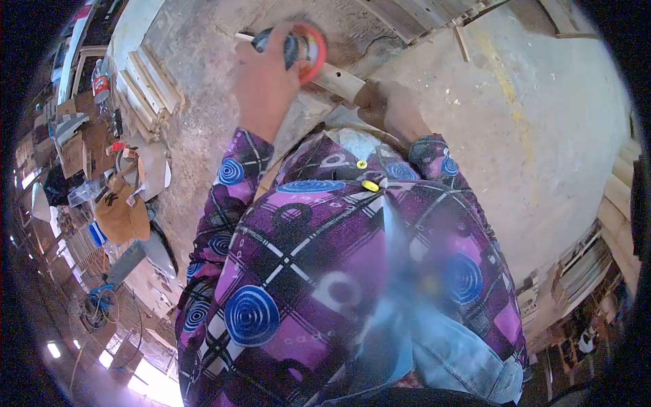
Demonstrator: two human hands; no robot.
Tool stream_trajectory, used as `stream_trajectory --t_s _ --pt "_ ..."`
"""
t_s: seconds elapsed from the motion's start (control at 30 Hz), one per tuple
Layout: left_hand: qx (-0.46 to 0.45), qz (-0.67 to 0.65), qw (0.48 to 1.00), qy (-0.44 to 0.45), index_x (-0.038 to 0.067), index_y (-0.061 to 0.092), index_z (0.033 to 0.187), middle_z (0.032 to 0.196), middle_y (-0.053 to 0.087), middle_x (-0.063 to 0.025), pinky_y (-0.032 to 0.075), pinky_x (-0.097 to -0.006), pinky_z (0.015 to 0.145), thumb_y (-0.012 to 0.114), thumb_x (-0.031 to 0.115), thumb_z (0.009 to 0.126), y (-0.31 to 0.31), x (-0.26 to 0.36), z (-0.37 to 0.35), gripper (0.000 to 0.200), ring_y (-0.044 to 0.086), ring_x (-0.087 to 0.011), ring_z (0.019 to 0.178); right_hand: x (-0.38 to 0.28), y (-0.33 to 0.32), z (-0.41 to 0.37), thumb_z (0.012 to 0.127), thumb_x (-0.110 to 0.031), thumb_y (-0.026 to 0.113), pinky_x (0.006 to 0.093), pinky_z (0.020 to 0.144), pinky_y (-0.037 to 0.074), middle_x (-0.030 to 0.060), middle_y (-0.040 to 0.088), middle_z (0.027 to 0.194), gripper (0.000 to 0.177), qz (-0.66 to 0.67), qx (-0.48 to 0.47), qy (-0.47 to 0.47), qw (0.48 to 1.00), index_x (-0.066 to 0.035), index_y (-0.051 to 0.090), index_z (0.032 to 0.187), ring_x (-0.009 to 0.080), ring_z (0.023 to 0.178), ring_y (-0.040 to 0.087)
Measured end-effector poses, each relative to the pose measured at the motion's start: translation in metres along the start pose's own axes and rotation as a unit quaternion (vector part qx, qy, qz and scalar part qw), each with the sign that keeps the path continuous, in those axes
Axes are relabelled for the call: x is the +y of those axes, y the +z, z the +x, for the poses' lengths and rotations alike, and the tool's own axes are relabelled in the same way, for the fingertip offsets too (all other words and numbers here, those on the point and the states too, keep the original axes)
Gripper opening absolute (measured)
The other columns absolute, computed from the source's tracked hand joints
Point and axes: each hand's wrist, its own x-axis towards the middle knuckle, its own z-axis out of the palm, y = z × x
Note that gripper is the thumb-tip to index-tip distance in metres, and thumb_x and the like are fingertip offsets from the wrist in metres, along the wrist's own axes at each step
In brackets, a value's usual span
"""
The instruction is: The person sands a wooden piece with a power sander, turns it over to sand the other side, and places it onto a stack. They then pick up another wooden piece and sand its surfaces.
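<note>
My left hand (263, 88) is wrapped round a red-and-black hand-held sander (313, 54), blurred by motion. Beneath the tool runs a pale wooden strip (339, 81) with small dark holes in it. On the strip's near right end, my right hand (399, 110) is closed, its fingers partly smeared and hidden. The strip lies at a slant just in front of my patterned purple shirt (325, 251), above the dusty work surface (203, 129).
Stacked wooden strips (146, 88) lie on the left, near a bottle with a red label (100, 87). Further down are a tan cap (122, 214) and a wire fan guard (102, 315). More boards (407, 17) lie at the top, and a pale sheet (542, 122) spreads on the right.
</note>
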Motion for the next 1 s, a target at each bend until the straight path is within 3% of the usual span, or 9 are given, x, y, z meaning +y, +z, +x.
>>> stream_trajectory --t_s 0.17,0.27,0.37,0.43,0.67,0.77,0.83,0.93,1.0 --pt "0.028 -0.003 0.999 0.017 0.027 0.051 0.132 0.113 0.049 -0.0247 0.054 -0.0475 0.077 0.077 0.030 0.078 0.007 -0.014 0.010 0.060 0.063 -0.0434 0.095 0.001 0.002 0.002 0.069 -0.013 0.076 0.0350 0.074 0.053 0.0116 0.072 0.085 0.025 0.032 -0.003 0.001 0.999 -0.009 0.071 0.093 0.0229 0.078 0.068" --pt "0.004 0.004 0.999 -0.040 0.027 0.051 0.132 0.112 0.049 -0.0241 0.054 -0.0480 0.078 0.077 0.030 0.079 0.002 -0.018 0.014 0.059 0.063 -0.0438 0.095 -0.012 -0.002 0.003 0.070 -0.010 0.075 0.0334 0.073 0.052 0.0109 0.071 0.082 0.024 -0.049 -0.007 0.004 0.999 -0.009 0.071 0.094 0.0211 0.075 0.067" --pt "0.000 0.002 1.000 -0.029 0.027 0.052 0.131 0.113 0.049 -0.0236 0.054 -0.0482 0.078 0.077 0.029 0.079 -0.001 -0.007 -0.001 0.059 0.063 -0.0442 0.096 0.001 0.004 0.007 0.070 -0.009 0.075 0.0315 0.071 0.052 0.0089 0.071 0.081 0.023 -0.056 -0.010 0.015 0.998 -0.009 0.071 0.092 0.0182 0.074 0.066" --pt "-0.021 -0.047 0.999 0.019 0.026 0.052 0.131 0.113 0.048 -0.0235 0.054 -0.0479 0.078 0.077 0.028 0.079 -0.005 0.003 -0.013 0.058 0.062 -0.0438 0.097 0.009 0.008 0.007 0.069 -0.009 0.076 0.0307 0.070 0.052 0.0069 0.072 0.081 0.022 0.042 -0.006 -0.010 0.999 -0.009 0.070 0.091 0.0160 0.073 0.067" --pt "-0.011 -0.007 1.000 -0.007 0.029 0.051 0.132 0.114 0.048 -0.0227 0.055 -0.0478 0.077 0.077 0.027 0.078 0.002 -0.018 0.004 0.060 0.062 -0.0430 0.097 -0.005 0.009 0.008 0.069 -0.010 0.076 0.0308 0.068 0.052 0.0060 0.071 0.080 0.023 -0.004 0.000 0.020 1.000 -0.008 0.069 0.091 0.0146 0.072 0.066" --pt "-0.010 -0.015 1.000 -0.011 0.031 0.051 0.132 0.113 0.048 -0.0221 0.055 -0.0480 0.077 0.077 0.028 0.078 -0.005 -0.016 0.001 0.060 0.062 -0.0422 0.097 -0.004 0.011 0.009 0.069 -0.011 0.076 0.0314 0.068 0.052 0.0063 0.071 0.081 0.023 -0.032 0.005 0.010 0.999 -0.009 0.069 0.090 0.0156 0.072 0.067" --pt "-0.042 -0.023 0.999 0.004 0.031 0.052 0.132 0.113 0.048 -0.0221 0.055 -0.0476 0.077 0.077 0.030 0.078 -0.006 -0.003 -0.010 0.059 0.062 -0.0425 0.097 -0.004 0.010 0.007 0.069 -0.012 0.076 0.0324 0.069 0.052 0.0073 0.072 0.082 0.023 0.044 -0.007 0.021 0.999 -0.009 0.069 0.090 0.0177 0.073 0.068" --pt "-0.079 -0.034 0.996 0.030 0.031 0.053 0.131 0.112 0.049 -0.0229 0.054 -0.0487 0.077 0.077 0.030 0.077 -0.010 0.005 -0.016 0.059 0.062 -0.0431 0.097 -0.019 0.001 0.006 0.069 -0.017 0.076 0.0334 0.071 0.053 0.0104 0.071 0.083 0.027 -0.002 -0.029 0.048 0.998 -0.007 0.069 0.093 0.0213 0.074 0.068" --pt "-0.048 -0.052 0.997 0.033 0.030 0.053 0.131 0.112 0.050 -0.0236 0.054 -0.0486 0.077 0.076 0.029 0.077 -0.004 -0.012 -0.007 0.058 0.062 -0.0432 0.097 -0.009 0.008 0.007 0.069 -0.020 0.076 0.0356 0.072 0.053 0.0128 0.071 0.084 0.031 -0.004 -0.020 0.024 1.000 -0.007 0.068 0.096 0.0250 0.076 0.069"
